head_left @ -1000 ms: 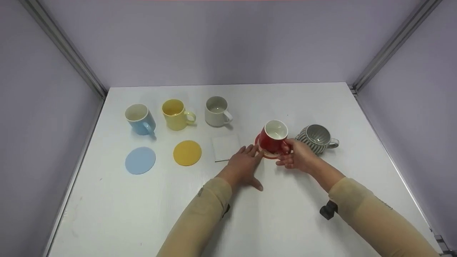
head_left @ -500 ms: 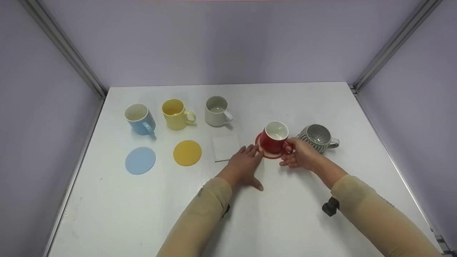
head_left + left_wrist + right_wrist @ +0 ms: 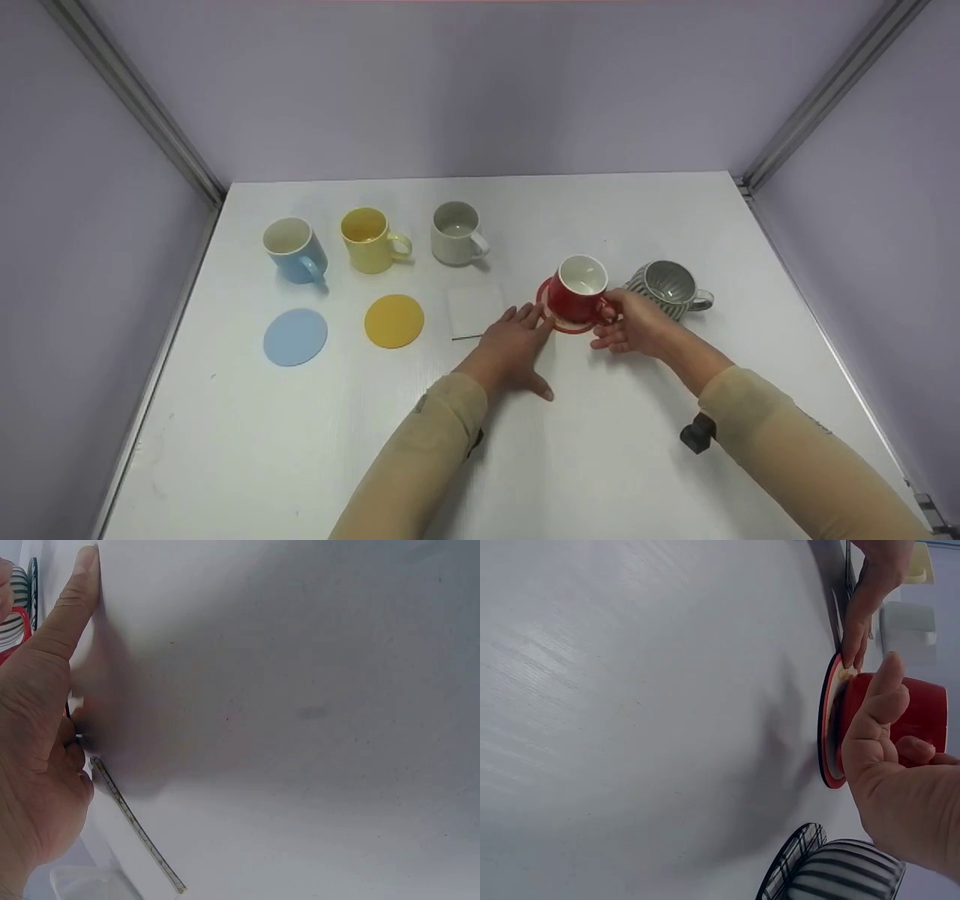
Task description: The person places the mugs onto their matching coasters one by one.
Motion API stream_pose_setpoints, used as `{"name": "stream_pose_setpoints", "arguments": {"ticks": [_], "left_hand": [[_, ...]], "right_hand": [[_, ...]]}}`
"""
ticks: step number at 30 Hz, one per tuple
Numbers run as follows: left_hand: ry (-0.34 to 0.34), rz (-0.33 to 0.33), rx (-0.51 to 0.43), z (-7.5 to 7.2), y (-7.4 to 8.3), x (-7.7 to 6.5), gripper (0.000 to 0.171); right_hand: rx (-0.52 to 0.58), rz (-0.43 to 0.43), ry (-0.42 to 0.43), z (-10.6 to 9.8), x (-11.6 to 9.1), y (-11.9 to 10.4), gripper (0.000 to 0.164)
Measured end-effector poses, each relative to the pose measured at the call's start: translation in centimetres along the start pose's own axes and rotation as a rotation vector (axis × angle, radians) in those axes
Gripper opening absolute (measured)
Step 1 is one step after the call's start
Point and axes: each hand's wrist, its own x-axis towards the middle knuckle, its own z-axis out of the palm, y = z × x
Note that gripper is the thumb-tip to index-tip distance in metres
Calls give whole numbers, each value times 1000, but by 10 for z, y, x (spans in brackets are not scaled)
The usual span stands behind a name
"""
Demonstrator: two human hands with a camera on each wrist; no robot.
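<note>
A red mug (image 3: 571, 301) with a white inside stands upright on a round red-rimmed coaster (image 3: 541, 291). My right hand (image 3: 636, 324) holds the mug's handle at its right side, thumb on top, with the lower fingers spread loosely. My left hand (image 3: 516, 346) lies on the table with straight fingers, and its fingertips press the left front edge of the coaster. In the right wrist view those left fingertips (image 3: 853, 652) rest on the coaster's patterned face beside the mug base. Behind my right hand sits a grey striped mug (image 3: 656, 294), partly hidden by it.
A light blue mug (image 3: 300, 259), yellow mug (image 3: 369, 253) and grey-white mug (image 3: 451, 244) stand along the back left. In front lie a blue coaster (image 3: 295, 337), yellow coaster (image 3: 394, 321) and white square coaster (image 3: 474, 309). A plaid coaster (image 3: 784, 866) lies under the striped mug.
The red mug has shifted slightly to the right on its coaster, with my right hand moving along with it. My left hand has stayed in place.
</note>
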Motion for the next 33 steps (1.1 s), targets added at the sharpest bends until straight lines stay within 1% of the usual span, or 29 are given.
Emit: {"name": "stream_pose_setpoints", "arguments": {"ticks": [8, 16, 24, 33], "left_hand": [[4, -2, -4, 1, 0, 1, 132], [-21, -3, 18, 4, -2, 7, 132], [-6, 7, 22, 4, -3, 6, 134], [-21, -10, 6, 4, -2, 7, 134]], "right_hand": [[-21, 8, 1, -2, 1, 0, 38], [-17, 12, -5, -3, 1, 0, 35], [2, 17, -5, -5, 3, 1, 37], [1, 11, 0, -6, 5, 3, 38]]}}
